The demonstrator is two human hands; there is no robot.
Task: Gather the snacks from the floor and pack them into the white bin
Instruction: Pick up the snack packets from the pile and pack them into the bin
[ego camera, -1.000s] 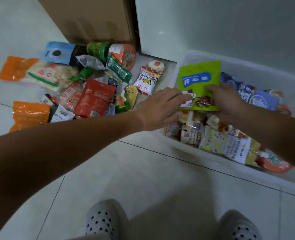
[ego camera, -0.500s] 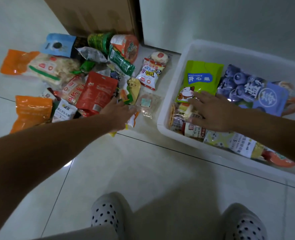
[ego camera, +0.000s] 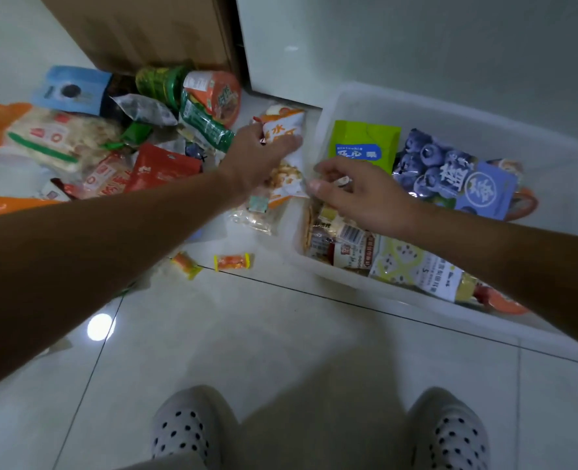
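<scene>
My left hand [ego camera: 258, 157] grips a white and orange snack packet [ego camera: 282, 130] just left of the white bin [ego camera: 457, 106], lifted off the floor. My right hand [ego camera: 358, 195] hovers over the bin's left end with fingers loosely curled, thumb and fingers touching the packet's lower edge. Inside the bin lie a green pouch [ego camera: 362, 144], a blue blueberry bag [ego camera: 450, 171] and several smaller packets [ego camera: 348, 239]. A heap of snacks [ego camera: 111, 144] covers the floor at the left.
A cardboard box [ego camera: 152, 28] stands behind the heap, against a white wall. A clear packet [ego camera: 253, 212] and two small wrapped candies [ego camera: 233, 261] lie on the tiles near the bin's corner. My dotted slippers [ego camera: 185, 432] are at the bottom.
My left hand moved from the middle of the heap up and right and took hold of the white and orange packet. My right hand lifted off the bin's packets toward it.
</scene>
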